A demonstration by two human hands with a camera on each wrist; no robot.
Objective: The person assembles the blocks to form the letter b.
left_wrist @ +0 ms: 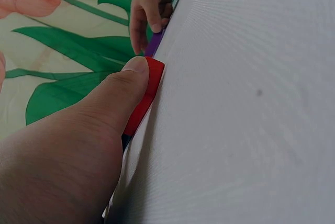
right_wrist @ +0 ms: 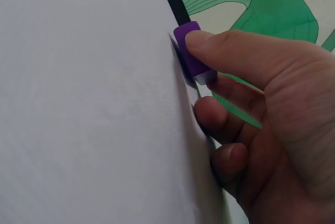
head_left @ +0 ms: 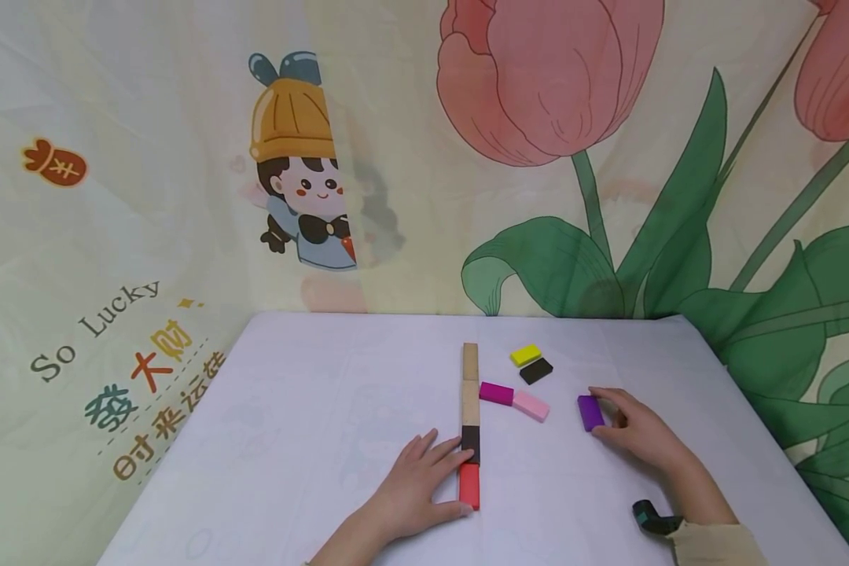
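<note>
Purple block (head_left: 590,412) sits in your right hand (head_left: 637,435) grip: thumb on one long side, fingertips on the other, pinched while it lies on the surface (head_left: 311,409). In the right wrist view the thumb covers approx. half its top face, fingers curled under and behind. Judging by looks it's a small solid painted block, light, rigid, smooth-faced, so it may slip if you squeeze only the edges; take it across the two long sides, near the middle.

Red block (head_left: 469,485) is at your left hand (head_left: 413,491): thumb laid along its near long side, straight fingers reaching to the black block (head_left: 470,443) just beyond. That's a press, not a closed grip. Red, black and two tan blocks (head_left: 470,385) run end to end in a line away from that hand.

Between the two grips: magenta block (head_left: 496,393) touching pink block (head_left: 531,406); farther out, yellow block (head_left: 526,354) against a second black block (head_left: 535,370).

Hard to tell: whether the purple block is lifted at all; the left wrist view hides most of the row behind the thumb; a dark strap at your right wrist (head_left: 652,519) is only partly visible.
</note>
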